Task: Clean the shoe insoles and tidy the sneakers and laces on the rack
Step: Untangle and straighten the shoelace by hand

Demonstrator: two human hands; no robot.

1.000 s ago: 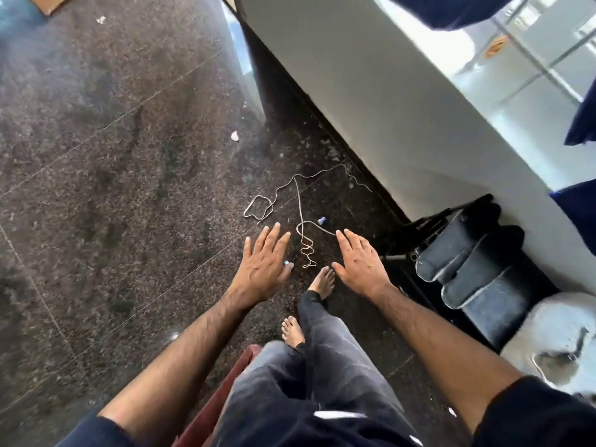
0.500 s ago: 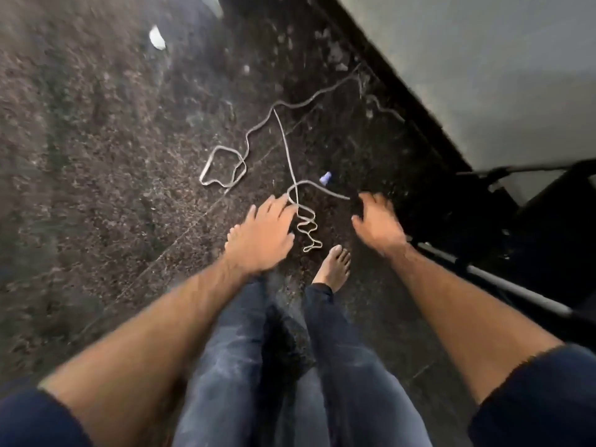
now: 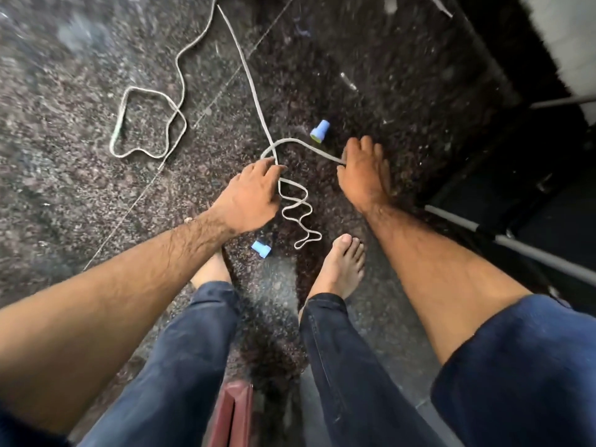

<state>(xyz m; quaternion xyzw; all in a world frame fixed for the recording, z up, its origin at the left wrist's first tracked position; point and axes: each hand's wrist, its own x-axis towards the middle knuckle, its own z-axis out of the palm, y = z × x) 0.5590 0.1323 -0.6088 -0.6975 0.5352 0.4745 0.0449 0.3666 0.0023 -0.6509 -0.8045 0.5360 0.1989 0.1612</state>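
A pale shoelace (image 3: 248, 75) runs down the dark stone floor (image 3: 80, 195) and ends in wavy loops (image 3: 298, 208) between my hands. My left hand (image 3: 251, 196) reaches down with its fingers curled onto the lace where it crosses itself. My right hand (image 3: 364, 175) is lowered to the floor and pinches the lace's other end between thumb and fingers. A second lace (image 3: 148, 121) lies in a loose loop to the left. No sneakers or insoles are in view.
Two small blue caps lie on the floor, one (image 3: 320, 131) by my right hand, one (image 3: 261, 249) under my left wrist. My bare feet (image 3: 338, 266) stand just behind the lace. Grey rack bars (image 3: 532, 253) and a dark gap are at the right. A red-brown seat edge (image 3: 232, 414) is below.
I have leaned down closer to the floor. Both hands dropped from flat and spread to curled onto the lace, left at the crossing, right at the end.
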